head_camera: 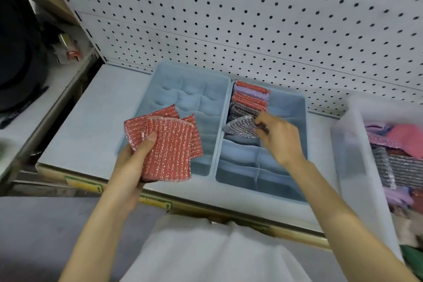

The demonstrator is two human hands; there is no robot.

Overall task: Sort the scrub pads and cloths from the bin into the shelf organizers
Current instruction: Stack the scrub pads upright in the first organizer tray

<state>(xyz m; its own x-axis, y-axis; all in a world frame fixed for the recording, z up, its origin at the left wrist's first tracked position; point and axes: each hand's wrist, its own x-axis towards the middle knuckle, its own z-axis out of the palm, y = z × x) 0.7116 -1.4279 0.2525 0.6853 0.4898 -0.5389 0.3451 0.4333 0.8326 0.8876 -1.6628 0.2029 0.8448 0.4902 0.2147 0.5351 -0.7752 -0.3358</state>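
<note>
Left fingers (148,141) grip fanned red scrub pads (170,151), glitter-striped; right fingers (263,121) pinch a silver pad (240,127) over an organizer (304,99)

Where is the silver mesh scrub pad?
Centre of head view: the right hand pinches the silver mesh scrub pad over the right blue fabric organizer.

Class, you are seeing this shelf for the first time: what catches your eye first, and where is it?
A fan of red scrub pads, gripped in the left hand over the left blue organizer, stands out most. The right hand pinches a silver scrub pad at the packed row of pads in the right organizer. A clear bin sits far right.
</note>
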